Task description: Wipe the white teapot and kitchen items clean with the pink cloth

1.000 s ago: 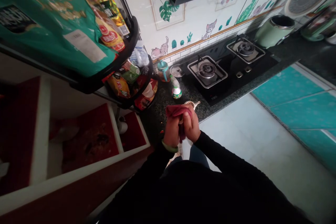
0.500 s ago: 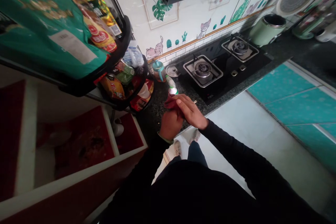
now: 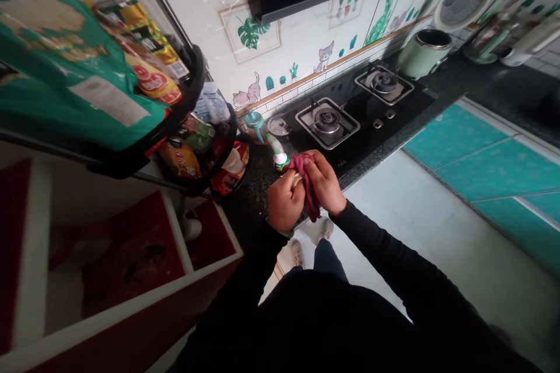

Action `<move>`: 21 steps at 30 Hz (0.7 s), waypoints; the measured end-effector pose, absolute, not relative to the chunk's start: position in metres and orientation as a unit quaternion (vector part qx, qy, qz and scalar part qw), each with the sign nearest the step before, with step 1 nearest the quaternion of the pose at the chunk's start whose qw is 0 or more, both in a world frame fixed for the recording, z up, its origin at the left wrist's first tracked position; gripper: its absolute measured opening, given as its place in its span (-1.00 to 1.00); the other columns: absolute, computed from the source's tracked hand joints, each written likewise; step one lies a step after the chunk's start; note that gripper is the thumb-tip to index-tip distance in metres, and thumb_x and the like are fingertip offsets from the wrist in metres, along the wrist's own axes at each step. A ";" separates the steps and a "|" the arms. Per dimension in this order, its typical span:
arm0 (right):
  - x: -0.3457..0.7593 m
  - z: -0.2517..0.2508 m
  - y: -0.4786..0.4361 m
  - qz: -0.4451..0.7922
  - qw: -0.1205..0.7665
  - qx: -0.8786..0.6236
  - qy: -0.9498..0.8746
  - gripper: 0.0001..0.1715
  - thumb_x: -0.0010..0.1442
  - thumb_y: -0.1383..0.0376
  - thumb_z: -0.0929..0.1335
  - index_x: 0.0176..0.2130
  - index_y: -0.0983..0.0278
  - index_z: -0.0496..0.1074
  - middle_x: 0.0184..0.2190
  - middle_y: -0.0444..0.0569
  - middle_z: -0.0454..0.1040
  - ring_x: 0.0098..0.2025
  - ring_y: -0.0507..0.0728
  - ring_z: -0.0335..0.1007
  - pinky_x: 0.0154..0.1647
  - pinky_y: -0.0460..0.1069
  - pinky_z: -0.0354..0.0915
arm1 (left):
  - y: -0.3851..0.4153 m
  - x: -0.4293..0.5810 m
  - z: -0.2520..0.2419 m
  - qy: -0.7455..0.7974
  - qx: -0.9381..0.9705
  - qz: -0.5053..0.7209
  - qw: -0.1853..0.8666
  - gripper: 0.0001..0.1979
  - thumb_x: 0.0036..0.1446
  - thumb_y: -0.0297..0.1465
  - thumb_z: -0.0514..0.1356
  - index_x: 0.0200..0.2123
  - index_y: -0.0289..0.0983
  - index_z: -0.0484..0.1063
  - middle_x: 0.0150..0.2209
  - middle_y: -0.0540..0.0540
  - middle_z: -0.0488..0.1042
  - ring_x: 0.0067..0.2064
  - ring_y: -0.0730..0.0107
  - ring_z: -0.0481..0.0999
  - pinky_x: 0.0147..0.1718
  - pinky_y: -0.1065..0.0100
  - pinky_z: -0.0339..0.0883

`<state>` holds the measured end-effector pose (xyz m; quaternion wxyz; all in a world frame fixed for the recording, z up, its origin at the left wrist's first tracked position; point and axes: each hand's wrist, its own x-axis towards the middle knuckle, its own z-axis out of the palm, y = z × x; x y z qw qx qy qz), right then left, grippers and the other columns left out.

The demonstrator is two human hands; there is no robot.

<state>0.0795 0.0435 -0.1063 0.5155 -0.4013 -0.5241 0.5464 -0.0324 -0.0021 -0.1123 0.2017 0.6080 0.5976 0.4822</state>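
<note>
Both my hands meet over the front edge of the dark speckled counter [image 3: 254, 198]. My right hand [image 3: 324, 182] is closed on a dark pink cloth [image 3: 306, 168] that drapes between the two hands. My left hand [image 3: 285, 204] is curled into a fist around a small pale metal thing I cannot make out, pressed against the cloth. A green bangle sits on my left wrist. Just beyond the hands stands a small green and white bottle [image 3: 278, 154].
A black two-burner gas hob [image 3: 350, 113] lies to the right, with a pale green pot [image 3: 422, 52] behind it. A black wire rack [image 3: 192, 105] full of snack packets stands left. A teal-lidded cup [image 3: 256, 125] and a steel lid [image 3: 278, 125] sit by the wall. Red-lined shelves are lower left.
A second ago both hands gripped the cloth upright; then the right hand lay flat over it. Now it is closed on the cloth again, nearer the bottle, and the view has shifted.
</note>
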 end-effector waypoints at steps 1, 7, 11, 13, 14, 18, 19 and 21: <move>0.079 -0.109 0.041 0.556 0.515 -0.409 -0.508 -0.67 0.35 0.01 0.33 -0.18 0.22 0.43 -0.29 -0.12 0.46 -0.22 0.08 0.35 -0.08 -0.01 0.31 | -0.001 -0.030 -0.109 0.585 0.591 0.509 0.223 -0.88 0.26 -0.41 0.14 -0.32 -0.23 0.46 -0.42 -0.04 0.52 -0.43 0.42 0.42 -0.39 0.37 0.20; 0.077 -0.136 0.013 0.656 0.514 -0.442 -0.333 -0.64 0.19 -0.01 0.43 -0.21 0.22 0.50 -0.28 -0.12 0.55 -0.22 0.10 0.42 -0.14 -0.02 0.37 | 0.020 -0.019 -0.072 0.494 0.412 0.642 0.418 -0.75 0.27 -0.16 0.24 -0.19 -0.22 0.48 -0.28 -0.06 0.60 -0.49 0.48 0.51 -0.53 0.46 0.30; 0.103 -0.122 0.016 0.695 0.550 -0.394 -0.242 -0.60 0.23 -0.02 0.38 -0.10 0.20 0.49 -0.18 -0.09 0.61 -0.21 0.14 0.51 -0.17 0.02 0.45 | 0.030 -0.019 -0.063 0.448 0.308 0.635 0.549 -0.77 0.15 -0.23 0.33 -0.26 -0.27 0.48 -0.13 -0.18 0.66 -0.38 0.46 0.58 -0.46 0.48 0.38; 0.121 -0.108 0.019 0.701 0.542 -0.381 -0.262 -0.58 0.25 0.00 0.36 -0.03 0.19 0.45 -0.12 -0.06 0.62 -0.24 0.15 0.52 -0.27 0.03 0.46 | 0.031 -0.021 -0.066 0.420 0.249 0.625 0.609 -0.77 0.11 -0.31 0.35 -0.18 -0.27 0.51 -0.09 -0.18 0.67 -0.30 0.44 0.61 -0.35 0.46 0.44; 0.129 -0.102 0.020 0.687 0.543 -0.387 -0.288 -0.58 0.25 0.01 0.38 0.01 0.17 0.43 -0.11 -0.07 0.61 -0.26 0.13 0.51 -0.30 0.02 0.46 | 0.031 -0.021 -0.068 0.403 0.224 0.618 0.637 -0.74 0.12 -0.32 0.33 -0.12 -0.27 0.52 -0.07 -0.18 0.67 -0.23 0.42 0.63 -0.26 0.43 0.48; 0.149 -0.092 0.024 0.522 0.592 -0.454 -0.414 -0.58 0.15 0.14 0.49 -0.03 0.16 0.40 -0.17 -0.12 0.56 -0.26 0.07 0.45 -0.20 -0.03 0.42 | 0.032 -0.021 -0.069 0.339 0.182 0.600 0.702 -0.62 0.33 -0.20 0.14 0.07 -0.28 0.53 0.01 -0.22 0.63 0.07 0.25 0.61 0.09 0.22 0.49; 0.151 -0.092 0.025 0.479 0.601 -0.463 -0.441 -0.60 0.13 0.16 0.50 -0.06 0.18 0.41 -0.18 -0.12 0.56 -0.24 0.07 0.45 -0.16 -0.03 0.41 | 0.032 -0.020 -0.069 0.332 0.186 0.602 0.702 -0.61 0.35 -0.21 0.12 0.09 -0.28 0.52 0.02 -0.22 0.63 0.12 0.24 0.59 0.14 0.19 0.47; 0.151 -0.091 0.028 0.406 0.610 -0.473 -0.489 -0.67 0.15 0.20 0.49 -0.09 0.19 0.45 -0.16 -0.11 0.55 -0.21 0.07 0.46 -0.11 -0.03 0.38 | 0.032 -0.015 -0.068 0.327 0.204 0.607 0.695 -0.63 0.35 -0.28 0.15 0.14 -0.25 0.50 0.02 -0.17 0.62 0.18 0.24 0.56 0.18 0.20 0.44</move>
